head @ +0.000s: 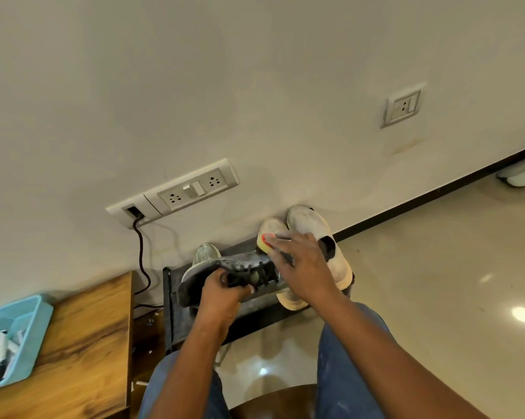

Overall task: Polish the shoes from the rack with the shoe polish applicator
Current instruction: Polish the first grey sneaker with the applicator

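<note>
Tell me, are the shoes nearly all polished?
Not yet. The left hand grips a dark shoe above the rack, and the right hand holds the applicator at its toe. The pale shoes on the rack look dusty, so they seem left to do.

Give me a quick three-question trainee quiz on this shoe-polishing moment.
1. True or false: the left hand holds the dark shoe by its laces.
2. What is in the right hand? A) brush B) yellow-and-orange sponge applicator C) cloth
3. What lies on the wooden table at left?

Key: 1 true. 2 B. 3 a blue tray holding small items.
</note>
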